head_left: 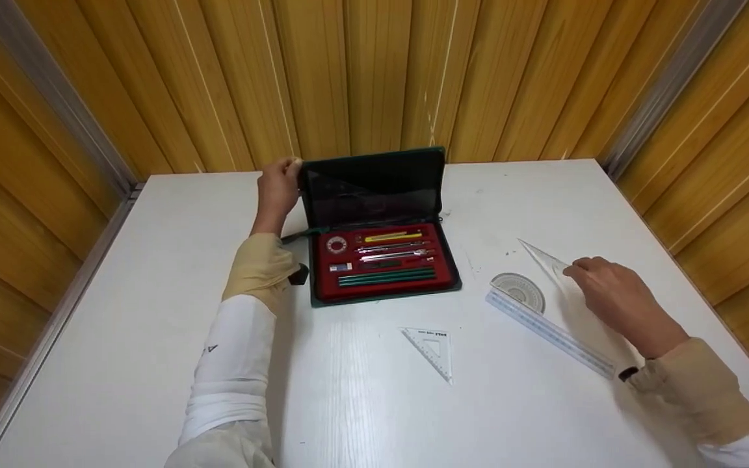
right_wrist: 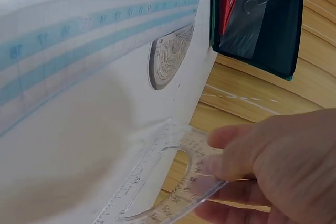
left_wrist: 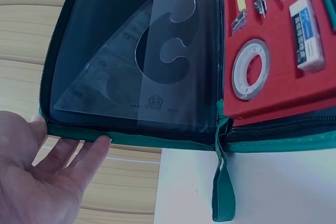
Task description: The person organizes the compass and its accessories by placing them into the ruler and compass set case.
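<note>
My left hand (head_left: pixel 277 195) grips the upper left corner of the raised lid of a green zip-up drawing case (head_left: pixel 374 185). In the left wrist view the thumb and fingers are bent over the lid's zipped edge (left_wrist: pixel 136 139). A clear triangular template (left_wrist: pixel 110 85) with curved cutouts lies inside the lid's pocket. My right hand (head_left: pixel 615 299) pinches a clear set square (right_wrist: pixel 181 187) with a protractor scale, tilted up from the table. Beside that hand, a clear ruler (head_left: pixel 550 335) lies against a half-round protractor (head_left: pixel 521 286).
A smaller set square (head_left: pixel 423 339) lies flat in front of the case. The red tray (head_left: pixel 381 292) holds a white ring (head_left: pixel 337 244), an eraser (head_left: pixel 341 267), a yellow cutter (head_left: pixel 393 237), compasses and green pencils (head_left: pixel 387 276). Wood-patterned walls (head_left: pixel 374 78) border the white table (head_left: pixel 153 260).
</note>
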A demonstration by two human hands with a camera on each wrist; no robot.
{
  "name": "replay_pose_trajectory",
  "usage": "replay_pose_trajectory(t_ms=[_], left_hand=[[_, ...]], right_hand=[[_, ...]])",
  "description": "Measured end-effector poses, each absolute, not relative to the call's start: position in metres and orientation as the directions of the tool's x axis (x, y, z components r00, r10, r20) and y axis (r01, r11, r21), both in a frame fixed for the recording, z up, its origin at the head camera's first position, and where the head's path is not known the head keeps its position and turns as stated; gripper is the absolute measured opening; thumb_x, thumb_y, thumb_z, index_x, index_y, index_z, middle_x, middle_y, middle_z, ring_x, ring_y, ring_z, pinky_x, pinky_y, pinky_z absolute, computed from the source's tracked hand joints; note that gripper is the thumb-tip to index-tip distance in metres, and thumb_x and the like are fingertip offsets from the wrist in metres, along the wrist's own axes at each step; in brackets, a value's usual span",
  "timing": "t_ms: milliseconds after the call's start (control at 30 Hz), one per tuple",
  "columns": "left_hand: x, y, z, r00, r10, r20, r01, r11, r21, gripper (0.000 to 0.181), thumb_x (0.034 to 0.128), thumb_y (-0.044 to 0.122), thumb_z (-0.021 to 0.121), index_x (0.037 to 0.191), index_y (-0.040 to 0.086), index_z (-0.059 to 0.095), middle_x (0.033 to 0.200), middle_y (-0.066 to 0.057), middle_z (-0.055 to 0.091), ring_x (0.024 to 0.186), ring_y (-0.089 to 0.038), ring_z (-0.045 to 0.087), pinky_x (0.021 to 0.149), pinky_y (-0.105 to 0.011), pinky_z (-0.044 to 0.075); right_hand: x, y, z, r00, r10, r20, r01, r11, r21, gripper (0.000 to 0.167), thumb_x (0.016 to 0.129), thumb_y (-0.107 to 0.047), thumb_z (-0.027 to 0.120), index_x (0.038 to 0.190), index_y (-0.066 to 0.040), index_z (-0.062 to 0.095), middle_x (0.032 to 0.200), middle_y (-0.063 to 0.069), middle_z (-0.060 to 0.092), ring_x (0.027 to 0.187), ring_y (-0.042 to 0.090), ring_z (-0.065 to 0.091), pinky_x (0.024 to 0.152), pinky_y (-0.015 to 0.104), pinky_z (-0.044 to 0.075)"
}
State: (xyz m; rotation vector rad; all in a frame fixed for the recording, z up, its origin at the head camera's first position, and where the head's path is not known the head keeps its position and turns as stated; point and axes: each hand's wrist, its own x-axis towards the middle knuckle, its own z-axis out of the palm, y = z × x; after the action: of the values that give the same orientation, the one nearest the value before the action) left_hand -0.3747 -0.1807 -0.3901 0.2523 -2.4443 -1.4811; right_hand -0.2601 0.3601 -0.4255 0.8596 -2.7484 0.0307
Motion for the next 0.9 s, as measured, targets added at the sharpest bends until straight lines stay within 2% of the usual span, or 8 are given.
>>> replay_pose_trajectory(t_ms=[133, 267, 400, 667, 900], left_hand=[[-0.375, -0.18, -0.39, -0.944, -0.296, 0.144, -0.011, 0.465, 0.885, 0.034, 0.1116, 0.026, 0.048, 0.129, 0.004, 0.067, 0.119, -0.016, 0.067, 0.106, -0.025, 0.064, 0.087, -0.037, 0.058], [-0.375, -0.178, -0.391, -0.942, -0.306, 0.136, -0.026, 0.472, 0.881, 0.034, 0.1117, 0.026, 0.048, 0.129, 0.004, 0.067, 0.119, -0.015, 0.067, 0.105, -0.024, 0.064, 0.087, -0.036, 0.058], [-0.375, -0.177, -0.391, -0.942, -0.307, 0.138, -0.026, 0.476, 0.879, 0.034, 0.1116, 0.026, 0.048, 0.128, 0.004, 0.067, 0.118, -0.015, 0.067, 0.103, -0.025, 0.064, 0.087, -0.035, 0.058], [-0.377, -0.175, -0.39, -0.928, -0.333, 0.169, -0.028, 0.514, 0.858, 0.031, 0.1113, 0.027, 0.049, 0.118, 0.005, 0.07, 0.098, -0.01, 0.065, 0.088, -0.021, 0.061, 0.081, -0.034, 0.053], [-0.377, -0.173, -0.39, -0.921, -0.349, 0.172, -0.04, 0.524, 0.851, 0.031, 0.1113, 0.027, 0.049, 0.115, 0.004, 0.069, 0.091, -0.007, 0.06, 0.086, -0.021, 0.06, 0.079, -0.033, 0.051]], right_hand=[[-0.273, 0.364, -0.423, -0.744, -0.553, 0.375, -0.58, 0.813, 0.049, 0.045, 0.078, 0.023, 0.066, 0.119, 0.006, 0.062, 0.092, 0.03, 0.068, 0.077, 0.047, 0.066, 0.06, 0.057, 0.056], [-0.284, 0.367, -0.414, -0.693, -0.546, 0.471, -0.603, 0.797, 0.037, 0.042, 0.079, 0.026, 0.063, 0.116, 0.006, 0.059, 0.083, 0.027, 0.067, 0.07, 0.046, 0.065, 0.055, 0.057, 0.054], [-0.294, 0.362, -0.399, -0.693, -0.532, 0.486, -0.611, 0.792, -0.005, 0.037, 0.08, 0.027, 0.059, 0.109, 0.006, 0.065, 0.092, 0.026, 0.07, 0.079, 0.048, 0.067, 0.065, 0.061, 0.055], [-0.317, 0.331, -0.367, -0.656, -0.525, 0.542, -0.656, 0.752, -0.066, 0.036, 0.082, 0.026, 0.063, 0.108, 0.004, 0.073, 0.092, 0.023, 0.069, 0.071, 0.042, 0.067, 0.064, 0.056, 0.057], [-0.33, 0.284, -0.346, -0.637, -0.561, 0.529, -0.695, 0.715, -0.079, 0.035, 0.087, 0.023, 0.063, 0.112, 0.001, 0.074, 0.1, 0.022, 0.07, 0.079, 0.041, 0.07, 0.069, 0.054, 0.058]])
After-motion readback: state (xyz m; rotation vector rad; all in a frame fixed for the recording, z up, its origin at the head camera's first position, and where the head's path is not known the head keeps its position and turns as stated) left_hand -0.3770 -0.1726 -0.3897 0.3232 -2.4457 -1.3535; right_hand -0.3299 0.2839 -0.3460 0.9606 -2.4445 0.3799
